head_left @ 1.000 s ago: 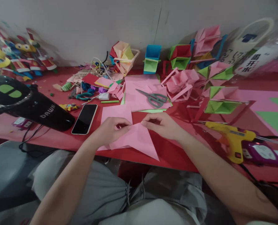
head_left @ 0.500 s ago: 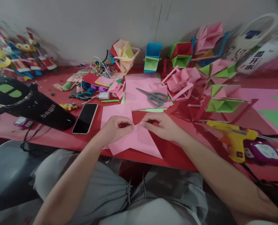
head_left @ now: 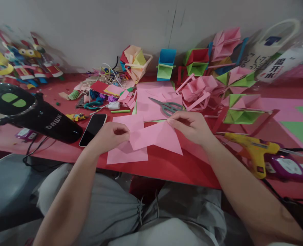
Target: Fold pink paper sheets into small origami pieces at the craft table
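Pinching between thumb and fingertips, the left hand (head_left: 115, 134) has the near-left edge of a pink paper (head_left: 147, 136) and the right hand (head_left: 188, 126) its far-right edge, in the head view. The paper is bent at its middle, raised over the red table (head_left: 182, 172), its left part overlapping a flat pink sheet (head_left: 128, 158). To handle it well, I would keep both pinches light and at the very edge, so no stray dents form, and draw the ends evenly. The right fingertips sit near the scissors (head_left: 170, 106); best keep the paper clear of them.
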`<control>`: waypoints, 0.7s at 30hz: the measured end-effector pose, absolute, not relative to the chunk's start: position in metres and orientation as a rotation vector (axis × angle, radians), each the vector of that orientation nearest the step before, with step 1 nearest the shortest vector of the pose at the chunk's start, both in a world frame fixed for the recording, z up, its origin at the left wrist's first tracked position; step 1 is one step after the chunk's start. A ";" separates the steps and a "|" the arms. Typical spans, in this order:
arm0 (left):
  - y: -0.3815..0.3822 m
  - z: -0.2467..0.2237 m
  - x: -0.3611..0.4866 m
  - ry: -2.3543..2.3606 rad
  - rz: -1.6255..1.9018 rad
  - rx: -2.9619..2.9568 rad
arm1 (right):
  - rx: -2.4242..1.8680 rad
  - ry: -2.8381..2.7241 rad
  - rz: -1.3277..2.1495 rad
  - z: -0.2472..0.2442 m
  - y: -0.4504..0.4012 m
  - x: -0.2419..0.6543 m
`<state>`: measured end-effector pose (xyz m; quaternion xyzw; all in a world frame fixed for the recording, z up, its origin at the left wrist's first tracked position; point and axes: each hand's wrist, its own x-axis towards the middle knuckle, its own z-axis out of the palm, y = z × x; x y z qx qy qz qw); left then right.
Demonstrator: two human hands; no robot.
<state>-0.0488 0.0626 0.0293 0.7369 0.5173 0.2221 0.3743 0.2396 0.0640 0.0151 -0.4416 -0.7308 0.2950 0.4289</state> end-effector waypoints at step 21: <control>0.048 0.010 -0.010 0.707 0.912 1.120 | -1.107 -0.937 1.362 -0.018 0.071 0.211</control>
